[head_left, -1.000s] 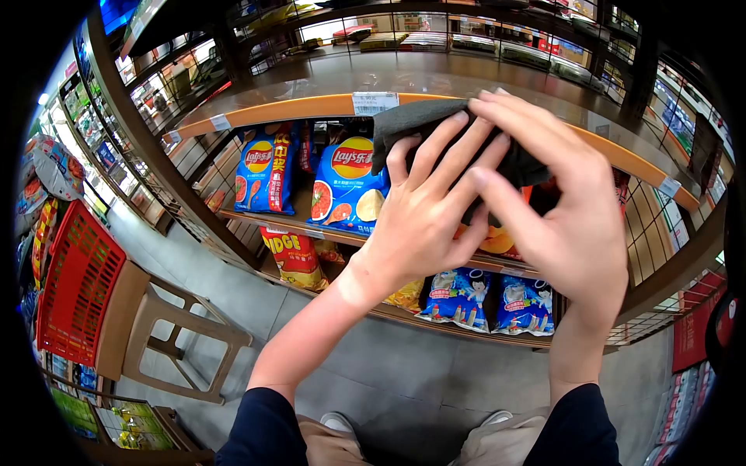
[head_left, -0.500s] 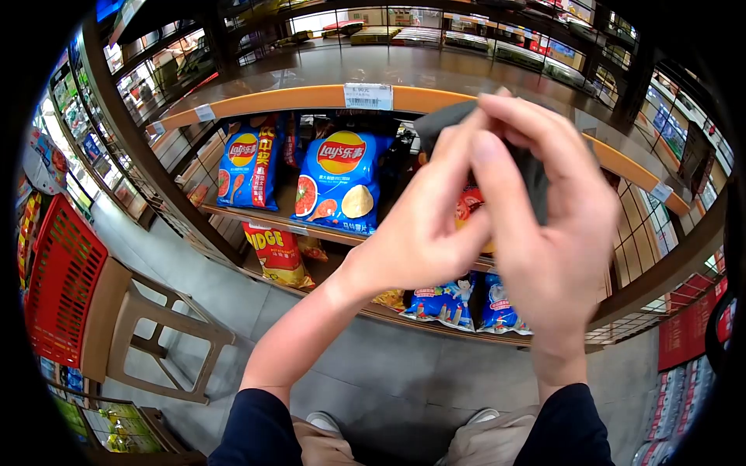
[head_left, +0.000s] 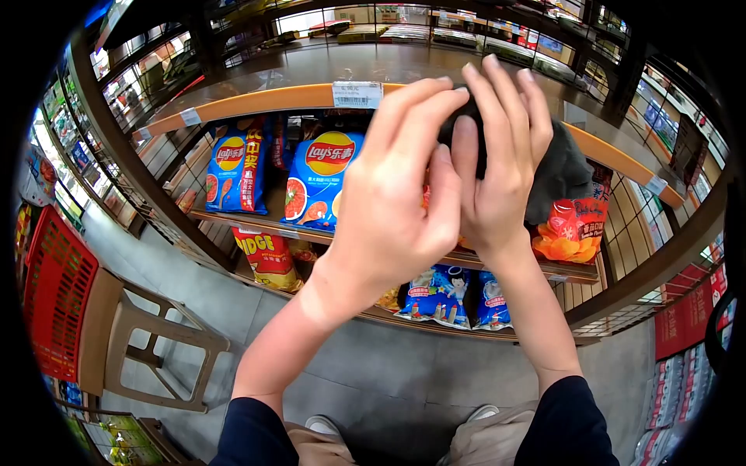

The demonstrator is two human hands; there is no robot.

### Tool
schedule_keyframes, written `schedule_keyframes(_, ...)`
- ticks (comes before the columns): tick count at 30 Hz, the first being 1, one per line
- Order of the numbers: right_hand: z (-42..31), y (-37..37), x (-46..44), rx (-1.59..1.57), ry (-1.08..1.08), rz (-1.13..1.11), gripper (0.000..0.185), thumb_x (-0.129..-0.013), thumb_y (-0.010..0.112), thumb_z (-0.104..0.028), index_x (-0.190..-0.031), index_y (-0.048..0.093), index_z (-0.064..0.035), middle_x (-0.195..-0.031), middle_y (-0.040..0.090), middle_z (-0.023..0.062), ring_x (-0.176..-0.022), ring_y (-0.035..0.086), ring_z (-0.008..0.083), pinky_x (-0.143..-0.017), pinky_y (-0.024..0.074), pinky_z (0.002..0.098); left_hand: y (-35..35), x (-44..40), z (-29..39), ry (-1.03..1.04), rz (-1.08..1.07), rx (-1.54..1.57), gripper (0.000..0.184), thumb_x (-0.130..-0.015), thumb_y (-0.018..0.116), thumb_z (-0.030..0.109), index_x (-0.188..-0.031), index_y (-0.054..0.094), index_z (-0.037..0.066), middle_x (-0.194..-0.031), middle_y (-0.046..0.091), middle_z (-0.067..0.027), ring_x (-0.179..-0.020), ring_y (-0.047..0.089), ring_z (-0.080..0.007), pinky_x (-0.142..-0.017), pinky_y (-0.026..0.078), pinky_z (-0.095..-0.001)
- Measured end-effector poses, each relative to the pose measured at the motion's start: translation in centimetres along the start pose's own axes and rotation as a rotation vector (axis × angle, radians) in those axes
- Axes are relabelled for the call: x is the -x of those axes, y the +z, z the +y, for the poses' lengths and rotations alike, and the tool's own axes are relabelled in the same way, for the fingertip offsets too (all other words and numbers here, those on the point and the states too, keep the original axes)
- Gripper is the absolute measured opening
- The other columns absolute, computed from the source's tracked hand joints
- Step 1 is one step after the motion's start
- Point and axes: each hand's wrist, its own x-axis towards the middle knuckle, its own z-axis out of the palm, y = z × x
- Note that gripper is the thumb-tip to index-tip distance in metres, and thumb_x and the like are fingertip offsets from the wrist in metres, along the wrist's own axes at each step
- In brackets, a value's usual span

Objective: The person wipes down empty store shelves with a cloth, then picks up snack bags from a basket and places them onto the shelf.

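My left hand (head_left: 396, 179) and my right hand (head_left: 505, 147) are raised close together in front of the snack shelf. A dark grey cloth (head_left: 571, 167) is bunched behind and between them, hanging out past the right hand. The fingers of both hands are bent around it, with the left fingertips close to the right hand's. Most of the cloth is hidden by the hands. Left of the hands, blue Lay's chip bags (head_left: 322, 171) stand on the shelf; a red and orange chip bag (head_left: 571, 229) is below the cloth.
An orange-edged shelf board (head_left: 256, 103) with a price tag (head_left: 357, 94) runs behind the hands. Lower down are a yellow and red chip bag (head_left: 268, 258) and blue snack bags (head_left: 437, 293). A red basket (head_left: 58, 291) and a stool (head_left: 159, 342) stand at left.
The hands have turned more upright, and the right hand has moved left towards the left hand. More of the cloth shows at the right, and the red and orange chip bag has come into sight.
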Motion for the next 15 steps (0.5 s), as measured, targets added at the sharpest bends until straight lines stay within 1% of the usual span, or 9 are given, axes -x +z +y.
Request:
schedule_keyframes(3, 0.4, -0.2, -0.4, 0.160, 0.018, -0.009, 0.039, -0.091, 0.060, -0.011, -0.129, 0.060, -0.0046, -0.137, 0.053, 0.0151, -0.132, 0.040, 0.0385, -0.108, 0.0321, 0.0454, 1.0, 0.5, -0.2, 0.026, -0.032, -0.068, 0.050, -0.084, 0.049, -0.010, -0.134, 0.053, -0.001, -0.139, 0.049, -0.0205, -0.099, 0.065, -0.0247, -0.069, 0.055, -0.0272)
schedule_keyframes(5, 1.0, -0.4, -0.5, 0.272, 0.037, -0.031, 0.038, -0.094, 0.057, -0.017, -0.130, 0.060, -0.0067, -0.140, 0.052, 0.0139, -0.135, 0.038, 0.0383, -0.111, 0.0275, 0.0453, 1.5, 0.6, -0.7, 0.097, -0.061, -0.127, 0.056, -0.080, 0.052, -0.006, -0.137, 0.045, -0.004, -0.142, 0.045, -0.0258, -0.104, 0.062, -0.0444, -0.080, 0.055, -0.0433)
schedule_keyframes(6, 1.4, -0.5, -0.4, 0.248, 0.064, -0.034, 0.038, -0.100, 0.048, -0.021, -0.134, 0.058, -0.0101, -0.143, 0.050, 0.0116, -0.137, 0.035, 0.0340, -0.114, 0.0201, 0.0462, 1.4, 0.7, -0.6, 0.044, -0.095, -0.105, 0.061, -0.079, 0.053, -0.006, -0.139, 0.043, -0.004, -0.146, 0.042, -0.0255, -0.101, 0.063, -0.0437, -0.077, 0.056, -0.0428)
schedule_keyframes(7, 1.5, -0.7, -0.4, 0.261, 0.067, -0.036, 0.038, -0.100, 0.048, -0.021, -0.134, 0.058, -0.0101, -0.143, 0.050, 0.0116, -0.137, 0.035, 0.0340, -0.114, 0.0201, 0.0462, 1.4, 0.8, -0.3, 0.047, -0.100, -0.093, 0.061, -0.079, 0.053, -0.006, -0.139, 0.043, -0.004, -0.146, 0.042, -0.0255, -0.101, 0.063, -0.0437, -0.077, 0.056, -0.0428)
schedule_keyframes(9, 1.8, -1.3, -0.6, 0.329, 0.088, -0.043, 0.040, -0.100, 0.047, -0.025, -0.136, 0.057, -0.0111, -0.145, 0.048, 0.0124, -0.137, 0.034, 0.0346, -0.115, 0.0165, 0.0506, 1.5, 0.8, 0.0, -0.039, -0.138, -0.085, 0.063, -0.084, 0.051, -0.011, -0.145, 0.041, 0.002, -0.152, 0.038, -0.0207, -0.114, 0.061, -0.0325, -0.070, 0.056, -0.0289)
schedule_keyframes(10, 2.4, -1.3, -0.5, 0.315, 0.081, -0.018, 0.042, -0.100, 0.046, -0.029, -0.136, 0.056, -0.0117, -0.145, 0.047, 0.0136, -0.136, 0.033, 0.0355, -0.114, 0.0134, 0.0541, 1.5, 1.0, -0.3, -0.007, -0.145, -0.134, 0.065, -0.084, 0.052, -0.010, -0.147, 0.039, 0.002, -0.153, 0.035, -0.0198, -0.101, 0.066, -0.0273, -0.066, 0.055, -0.0273)
schedule_keyframes(11, 2.5, -1.5, -0.5, 0.335, 0.082, -0.023, 0.042, -0.100, 0.046, -0.029, -0.136, 0.056, -0.0117, -0.145, 0.047, 0.0136, -0.136, 0.033, 0.0355, -0.114, 0.0134, 0.0541, 1.6, 1.0, -0.3, -0.002, -0.151, -0.114, 0.065, -0.084, 0.052, -0.010, -0.147, 0.039, 0.002, -0.153, 0.035, -0.0198, -0.101, 0.066, -0.0273, -0.066, 0.055, -0.0273)
schedule_keyframes(14, 3.0, -2.1, -0.5, 0.397, 0.111, -0.006, 0.043, -0.099, 0.048, -0.032, -0.136, 0.055, -0.0113, -0.143, 0.048, 0.0152, -0.134, 0.035, 0.0358, -0.115, 0.0114, 0.0548, 1.8, 1.0, -0.5, -0.013, -0.133, -0.145, 0.069, -0.083, 0.054, -0.011, -0.148, 0.039, 0.004, -0.154, 0.036, -0.0183, -0.076, 0.063, -0.0166, -0.061, 0.053, -0.0244)
schedule_keyframes(15, 3.4, -2.6, -0.4, 0.425, 0.109, -0.010, 0.043, -0.099, 0.048, -0.032, -0.136, 0.055, -0.0113, -0.143, 0.048, 0.0152, -0.134, 0.035, 0.0358, -0.115, 0.0114, 0.0548, 1.6, 1.0, -0.4, -0.007, -0.131, -0.160, 0.068, -0.083, 0.055, -0.011, -0.147, 0.040, 0.004, -0.153, 0.037, -0.0176, -0.078, 0.064, -0.0161, -0.061, 0.053, -0.0234)
